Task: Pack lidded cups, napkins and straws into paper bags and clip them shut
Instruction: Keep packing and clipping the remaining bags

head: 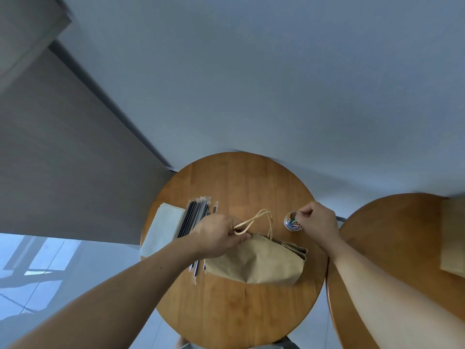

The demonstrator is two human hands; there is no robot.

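Observation:
A brown paper bag (256,263) lies on its side on the round wooden table (239,187), its folded top pointing away from me. My left hand (216,235) grips the bag's top edge and twine handles (254,220). My right hand (318,221) has its fingertips curled at the rim of a small clear tub of coloured paper clips (292,221); whether it pinches a clip I cannot tell. Wrapped black straws (195,217) and a stack of white napkins (163,225) lie at the table's left. No cup shows.
A second round wooden table (392,248) stands close on the right, with a flat stack of brown paper bags (453,235) at its right edge. A grey wall rises behind, and pale floor shows at the lower left.

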